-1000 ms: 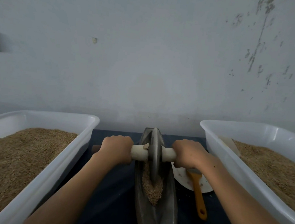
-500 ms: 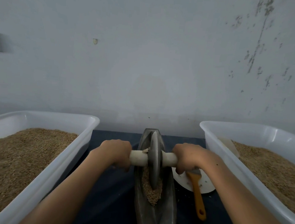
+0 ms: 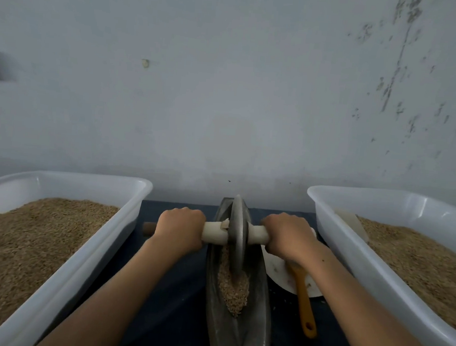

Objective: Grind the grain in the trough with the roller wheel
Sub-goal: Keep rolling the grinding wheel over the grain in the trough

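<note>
A dark metal boat-shaped trough (image 3: 257, 325) lies lengthwise in front of me on a dark blue surface. Brown grain (image 3: 232, 288) is heaped in its groove. The grey metal roller wheel (image 3: 237, 236) stands upright in the far half of the trough, on a pale axle handle (image 3: 214, 231) that runs left to right. My left hand (image 3: 180, 230) grips the axle left of the wheel. My right hand (image 3: 288, 236) grips it right of the wheel. The axle's dark left end sticks out past my left hand.
A white plastic tub (image 3: 98, 247) of brown grain stands at the left, another tub (image 3: 351, 259) at the right. A white plate (image 3: 276, 272) with an orange-handled tool (image 3: 304, 301) lies between the trough and the right tub. A pale wall rises close behind.
The wheel and both hands moved slightly toward me half a second ago, then rolled back away toward the far end. The grain heap has barely changed.
</note>
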A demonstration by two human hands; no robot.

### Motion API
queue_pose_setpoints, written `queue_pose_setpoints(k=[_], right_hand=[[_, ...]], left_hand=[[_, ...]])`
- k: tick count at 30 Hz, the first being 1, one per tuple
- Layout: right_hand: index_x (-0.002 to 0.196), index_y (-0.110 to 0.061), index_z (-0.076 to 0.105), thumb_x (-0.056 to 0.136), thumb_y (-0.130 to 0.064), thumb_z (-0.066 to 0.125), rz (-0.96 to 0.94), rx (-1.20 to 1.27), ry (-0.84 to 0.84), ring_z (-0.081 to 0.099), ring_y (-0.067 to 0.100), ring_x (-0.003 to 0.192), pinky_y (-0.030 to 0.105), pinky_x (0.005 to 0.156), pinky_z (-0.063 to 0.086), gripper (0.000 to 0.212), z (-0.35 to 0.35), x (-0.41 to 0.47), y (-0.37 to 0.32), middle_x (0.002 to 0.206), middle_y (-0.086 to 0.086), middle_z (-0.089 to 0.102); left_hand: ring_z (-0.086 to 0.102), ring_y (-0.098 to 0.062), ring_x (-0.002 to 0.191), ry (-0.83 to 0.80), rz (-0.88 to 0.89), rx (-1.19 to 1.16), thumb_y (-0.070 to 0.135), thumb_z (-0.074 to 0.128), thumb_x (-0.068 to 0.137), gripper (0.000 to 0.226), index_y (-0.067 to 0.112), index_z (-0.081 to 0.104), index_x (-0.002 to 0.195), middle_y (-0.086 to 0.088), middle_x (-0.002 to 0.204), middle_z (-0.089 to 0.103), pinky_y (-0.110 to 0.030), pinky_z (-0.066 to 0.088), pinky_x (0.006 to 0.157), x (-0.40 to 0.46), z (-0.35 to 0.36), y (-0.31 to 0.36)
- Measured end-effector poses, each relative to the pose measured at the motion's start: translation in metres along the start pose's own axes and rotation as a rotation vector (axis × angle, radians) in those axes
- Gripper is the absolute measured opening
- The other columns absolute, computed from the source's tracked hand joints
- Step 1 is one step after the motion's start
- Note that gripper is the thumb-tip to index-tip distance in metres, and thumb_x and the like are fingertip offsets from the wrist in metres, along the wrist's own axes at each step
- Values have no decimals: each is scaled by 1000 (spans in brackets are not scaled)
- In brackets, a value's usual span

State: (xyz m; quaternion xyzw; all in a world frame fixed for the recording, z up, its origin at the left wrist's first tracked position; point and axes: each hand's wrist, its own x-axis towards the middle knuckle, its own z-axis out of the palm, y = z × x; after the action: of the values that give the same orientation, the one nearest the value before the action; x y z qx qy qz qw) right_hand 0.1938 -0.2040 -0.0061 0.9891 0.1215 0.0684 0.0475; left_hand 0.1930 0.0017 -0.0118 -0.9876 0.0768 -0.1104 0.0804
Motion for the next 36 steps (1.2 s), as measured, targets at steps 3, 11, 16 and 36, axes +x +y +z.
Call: queue_pose_setpoints(k=[3,11,16,36], right_hand=[[116,-17,59,81,-23,68,-27,7,-184,62,19,87,28,66,42,36,-8,-2,1,102,3,65],[113,-16,60,82,-25,68,-13,8,-145,58,17,78,25,59,37,33,-7,-1,0,93,1,63],[103,-21,58,87,-18,56,27,-27,136,61,23,90,30,67,35,16,4,-1,-5,100,2,65],[93,-24,56,84,-21,60,2,-9,80,51,17,72,29,62,34,11,5,4,-1,91,-1,65]], left_hand=[[57,-18,90,-199,41,-41,33,70,78,44,18,55,117,-1,105,62,-30,39,70,0,-7,-6],[55,-18,84,-153,15,-54,34,68,78,39,21,57,113,3,93,58,-30,39,69,1,-5,-5],[59,-20,95,112,-19,-28,29,59,85,26,24,57,110,0,103,62,-30,36,70,1,3,0],[58,-20,91,106,-48,-13,29,59,84,25,22,57,109,0,100,61,-30,36,68,-1,4,4]])
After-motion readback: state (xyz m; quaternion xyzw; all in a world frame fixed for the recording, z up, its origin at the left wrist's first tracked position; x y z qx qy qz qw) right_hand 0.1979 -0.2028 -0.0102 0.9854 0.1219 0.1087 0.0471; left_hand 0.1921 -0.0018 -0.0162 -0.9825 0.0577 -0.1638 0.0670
